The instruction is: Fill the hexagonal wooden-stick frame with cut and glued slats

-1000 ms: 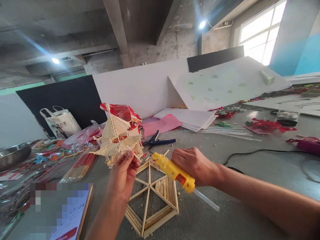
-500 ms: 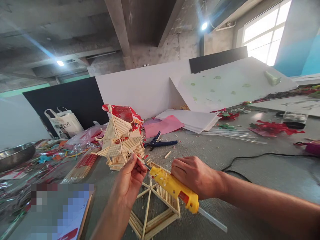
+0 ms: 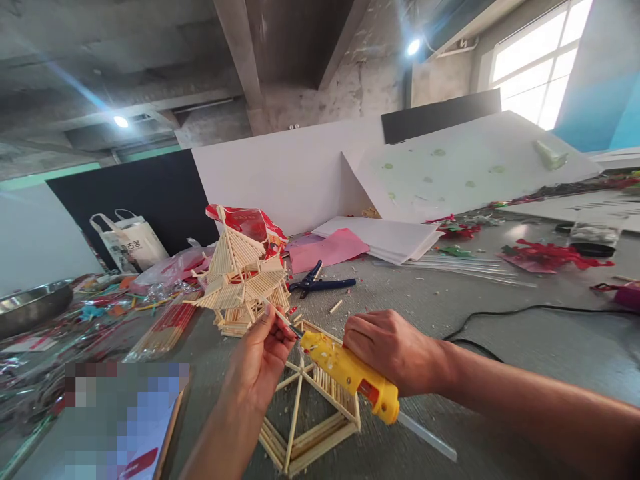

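Observation:
My right hand (image 3: pixel 383 350) is wrapped round a yellow hot glue gun (image 3: pixel 345 373), a clear glue stick (image 3: pixel 427 435) jutting from its back end. Between the thumb and fingers of my left hand (image 3: pixel 267 343) is a thin wooden stick (image 3: pixel 280 313), and the gun's nozzle meets or nearly meets it. Below both hands lies a many-sided frame of sticks (image 3: pixel 324 441) with spokes from its middle; one section is filled with short sticks, and my hands and the gun hide part of it. Just beyond my left hand stands a tiered stick pagoda (image 3: pixel 235 280).
Dark blue cutters (image 3: pixel 325 285) lie past the frame. Bundled sticks in plastic (image 3: pixel 167 327) and a board with a blurred patch (image 3: pixel 165 427) are at left. A black cable (image 3: pixel 500 312) runs along the right. White sheets (image 3: pixel 385 237) and pink paper (image 3: pixel 327 250) lie behind.
My hands, the glue gun and the stick hold almost the same pose. The view has shifted very slightly; nothing was picked up or let go.

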{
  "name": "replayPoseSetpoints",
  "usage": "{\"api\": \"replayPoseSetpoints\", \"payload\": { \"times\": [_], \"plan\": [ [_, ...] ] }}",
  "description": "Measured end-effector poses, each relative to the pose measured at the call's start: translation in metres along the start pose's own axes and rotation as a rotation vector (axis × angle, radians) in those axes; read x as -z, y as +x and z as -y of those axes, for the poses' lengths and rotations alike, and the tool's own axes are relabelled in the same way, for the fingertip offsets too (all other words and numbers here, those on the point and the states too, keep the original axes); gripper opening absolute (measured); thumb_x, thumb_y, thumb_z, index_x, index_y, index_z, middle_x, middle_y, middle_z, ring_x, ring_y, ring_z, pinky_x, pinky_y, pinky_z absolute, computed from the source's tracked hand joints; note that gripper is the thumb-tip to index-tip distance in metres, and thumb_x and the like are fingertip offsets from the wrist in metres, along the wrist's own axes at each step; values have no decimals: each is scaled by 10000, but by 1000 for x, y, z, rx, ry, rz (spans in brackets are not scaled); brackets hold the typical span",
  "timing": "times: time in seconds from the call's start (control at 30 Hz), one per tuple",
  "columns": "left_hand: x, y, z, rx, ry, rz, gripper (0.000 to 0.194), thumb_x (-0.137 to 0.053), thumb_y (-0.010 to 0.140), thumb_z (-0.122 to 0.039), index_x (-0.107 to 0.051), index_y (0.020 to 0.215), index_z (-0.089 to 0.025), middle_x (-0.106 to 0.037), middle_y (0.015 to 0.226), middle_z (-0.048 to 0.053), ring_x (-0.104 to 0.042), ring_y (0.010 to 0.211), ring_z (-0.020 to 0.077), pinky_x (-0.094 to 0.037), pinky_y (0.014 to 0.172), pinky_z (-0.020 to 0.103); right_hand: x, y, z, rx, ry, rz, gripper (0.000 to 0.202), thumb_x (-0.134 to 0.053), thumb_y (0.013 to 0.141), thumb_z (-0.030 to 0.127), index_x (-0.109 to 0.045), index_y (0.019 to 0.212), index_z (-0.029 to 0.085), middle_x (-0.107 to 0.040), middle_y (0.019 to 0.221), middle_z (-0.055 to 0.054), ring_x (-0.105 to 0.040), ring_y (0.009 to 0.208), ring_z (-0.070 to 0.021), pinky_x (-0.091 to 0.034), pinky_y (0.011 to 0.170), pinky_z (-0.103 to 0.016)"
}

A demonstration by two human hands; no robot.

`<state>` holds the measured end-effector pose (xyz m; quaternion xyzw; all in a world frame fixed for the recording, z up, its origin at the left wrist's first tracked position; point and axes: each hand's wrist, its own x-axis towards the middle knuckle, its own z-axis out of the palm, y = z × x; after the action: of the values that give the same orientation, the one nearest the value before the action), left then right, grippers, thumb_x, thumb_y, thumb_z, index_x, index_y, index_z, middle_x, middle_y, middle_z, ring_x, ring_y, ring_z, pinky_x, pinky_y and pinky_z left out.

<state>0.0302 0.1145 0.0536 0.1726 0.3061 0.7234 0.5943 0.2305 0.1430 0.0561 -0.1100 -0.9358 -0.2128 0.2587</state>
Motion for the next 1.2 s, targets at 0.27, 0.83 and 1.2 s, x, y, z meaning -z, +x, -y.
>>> {"api": "replayPoseSetpoints", "payload": {
  "times": [0.27,0.83,1.2],
  "plan": [
    [-2,-2,0,15,-34,-20,239,-423,873,-93,-592,704,-93,-574,620,27,-528,502,57,-489,495,159,-2,0,-1,-4,11,6,193,-366,808,188,-454,637,171,-463,626,-31,-343,534,-122,-289,467,-269],
    [-2,-3,1,28,-54,-21,252,-414,877,-95,-590,698,-94,-558,605,21,-525,506,54,-487,497,150,1,1,0,-15,11,15,157,-392,787,195,-433,637,175,-458,615,-23,-344,527,-116,-271,476,-264],
    [1,1,1,6,-54,4,225,-444,863,-95,-597,697,-102,-571,639,20,-530,537,64,-500,527,179,0,-1,1,-12,-13,26,178,-384,798,186,-443,631,170,-466,619,-23,-358,529,-110,-281,483,-259]
  ]
}}
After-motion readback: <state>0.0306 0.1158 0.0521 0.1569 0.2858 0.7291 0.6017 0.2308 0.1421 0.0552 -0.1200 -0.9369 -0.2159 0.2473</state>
